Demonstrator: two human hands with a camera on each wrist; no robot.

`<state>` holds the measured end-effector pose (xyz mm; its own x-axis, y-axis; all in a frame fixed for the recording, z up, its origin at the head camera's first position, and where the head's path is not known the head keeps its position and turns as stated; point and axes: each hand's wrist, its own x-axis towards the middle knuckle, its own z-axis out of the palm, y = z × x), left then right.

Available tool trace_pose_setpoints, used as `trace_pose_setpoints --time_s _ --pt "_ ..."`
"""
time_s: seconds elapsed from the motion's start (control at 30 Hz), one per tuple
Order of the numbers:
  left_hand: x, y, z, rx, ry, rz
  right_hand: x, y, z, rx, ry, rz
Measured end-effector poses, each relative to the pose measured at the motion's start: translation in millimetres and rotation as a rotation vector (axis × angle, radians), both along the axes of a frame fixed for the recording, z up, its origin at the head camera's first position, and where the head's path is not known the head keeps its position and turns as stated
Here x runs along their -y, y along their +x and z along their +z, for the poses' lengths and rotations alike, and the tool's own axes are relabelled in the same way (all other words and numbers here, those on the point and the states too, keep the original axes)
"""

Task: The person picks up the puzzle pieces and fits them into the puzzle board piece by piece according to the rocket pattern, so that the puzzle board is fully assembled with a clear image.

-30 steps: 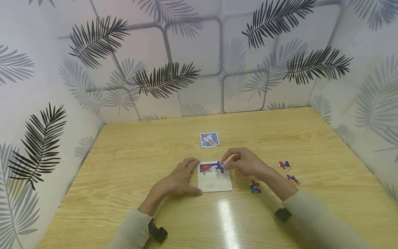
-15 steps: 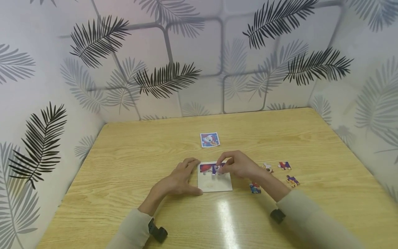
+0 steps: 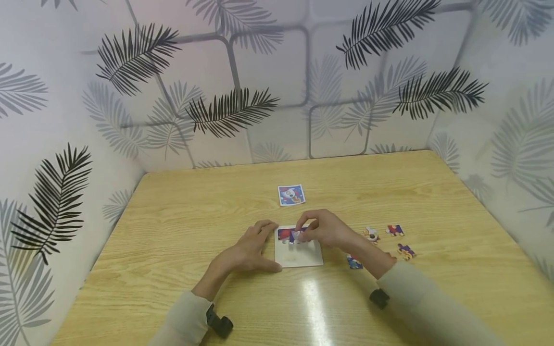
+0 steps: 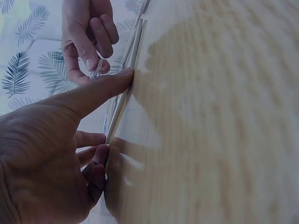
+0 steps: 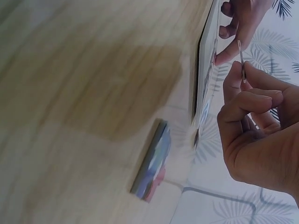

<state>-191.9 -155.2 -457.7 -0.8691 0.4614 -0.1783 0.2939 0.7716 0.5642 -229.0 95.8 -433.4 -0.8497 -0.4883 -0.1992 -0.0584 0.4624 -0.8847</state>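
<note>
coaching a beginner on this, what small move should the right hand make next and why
Probably lower the puzzle piece against the placed pieces to test its fit: the right hand pinches it clear of the board, the left hand touches the board's edge, and bare surface shows below those pieces. The exact slot is unclear.

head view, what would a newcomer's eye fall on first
The bold dark leaf prints on the pale wall probably stand out first. Below, at the white puzzle board on the table, the left hand touches its edge while the right hand pinches a puzzle piece above it. A picture card lies beyond.
</note>
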Motion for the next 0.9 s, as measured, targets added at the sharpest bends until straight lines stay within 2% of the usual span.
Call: trace_pose_setpoints --time_s 0.5,0.9 --pt "1 1.0 -0.6 -0.037 0.016 -0.018 20 3.1 -0.2 -0.066 0.033 0.035" --pt "2 1.5 0.1 -0.028 0.028 -0.022 32 2.9 -3.1 -0.084 0.081 0.041"
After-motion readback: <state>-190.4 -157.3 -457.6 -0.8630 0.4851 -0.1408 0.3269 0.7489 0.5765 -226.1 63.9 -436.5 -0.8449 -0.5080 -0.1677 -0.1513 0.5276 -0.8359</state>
